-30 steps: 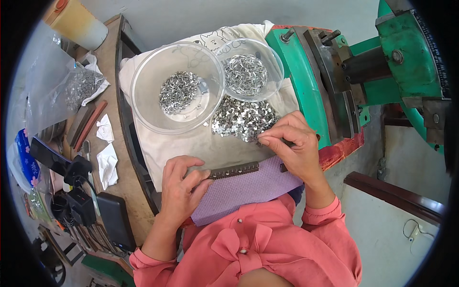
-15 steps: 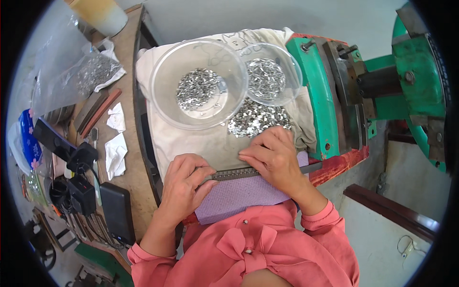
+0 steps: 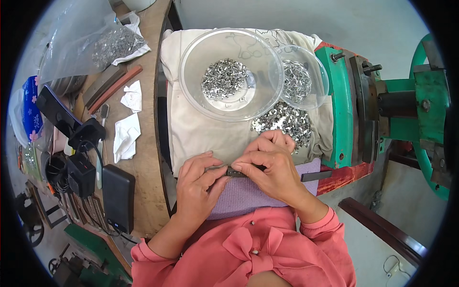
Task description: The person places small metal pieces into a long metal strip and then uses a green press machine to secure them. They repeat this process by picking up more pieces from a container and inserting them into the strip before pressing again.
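A dark, narrow metal bar (image 3: 316, 177) with a row of notches lies across a purple woven cloth (image 3: 229, 201) close to my body. My left hand (image 3: 198, 184) grips the bar's left end between thumb and fingers. Above the bar, my right hand (image 3: 273, 167) has its thumb and forefinger pressed together, almost touching the left fingertips. What that pinch holds, if anything, is hidden. Just beyond the right hand, a loose heap of small shiny metal pieces (image 3: 287, 122) lies on a beige cloth (image 3: 201, 136). The right hand covers much of the bar's middle.
Behind the heap stand a large clear tub (image 3: 185, 93) and a smaller clear tub (image 3: 325, 81), both holding small metal parts. A green machine (image 3: 340, 119) borders the right side. On the left, a wooden bench (image 3: 148, 186) carries a black power bank (image 3: 118, 198), white tissues and a plastic bag.
My right hand has moved left along the bar, closing the gap to my left hand and covering most of the notches. The whole view has shifted, so the tubs sit farther right.
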`<state>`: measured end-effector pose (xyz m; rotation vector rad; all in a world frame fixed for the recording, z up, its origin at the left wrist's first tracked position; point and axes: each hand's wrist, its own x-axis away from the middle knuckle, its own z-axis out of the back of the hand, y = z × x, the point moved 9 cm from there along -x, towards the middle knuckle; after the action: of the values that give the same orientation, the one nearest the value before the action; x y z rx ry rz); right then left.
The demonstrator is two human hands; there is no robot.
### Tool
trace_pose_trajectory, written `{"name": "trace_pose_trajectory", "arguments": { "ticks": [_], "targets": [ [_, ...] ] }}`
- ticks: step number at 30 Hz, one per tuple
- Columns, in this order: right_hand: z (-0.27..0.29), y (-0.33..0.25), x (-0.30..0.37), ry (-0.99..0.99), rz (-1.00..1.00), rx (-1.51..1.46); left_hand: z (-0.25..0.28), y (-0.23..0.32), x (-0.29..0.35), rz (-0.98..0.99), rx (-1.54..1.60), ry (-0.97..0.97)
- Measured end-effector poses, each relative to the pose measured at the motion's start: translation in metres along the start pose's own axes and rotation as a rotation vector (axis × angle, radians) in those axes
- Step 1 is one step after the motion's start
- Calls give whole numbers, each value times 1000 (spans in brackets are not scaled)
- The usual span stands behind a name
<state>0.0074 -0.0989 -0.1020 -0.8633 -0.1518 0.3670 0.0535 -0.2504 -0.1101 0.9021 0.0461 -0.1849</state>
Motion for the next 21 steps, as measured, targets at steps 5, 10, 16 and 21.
{"name": "trace_pose_trajectory", "arguments": {
  "ticks": [5, 10, 16, 21],
  "targets": [
    [-9, 0, -4, -24, -3, 47, 0, 2, 2, 5, -17, 23],
    [-9, 0, -3, -48, -9, 53, 0, 2, 3, -2, -25, 30],
    [-11, -2, -4, -41, 6, 91, 0, 2, 3, -26, -32, 26],
    [-6, -1, -2, -33, 5, 100, 1, 2, 1, -16, -6, 17]
  ]
}}
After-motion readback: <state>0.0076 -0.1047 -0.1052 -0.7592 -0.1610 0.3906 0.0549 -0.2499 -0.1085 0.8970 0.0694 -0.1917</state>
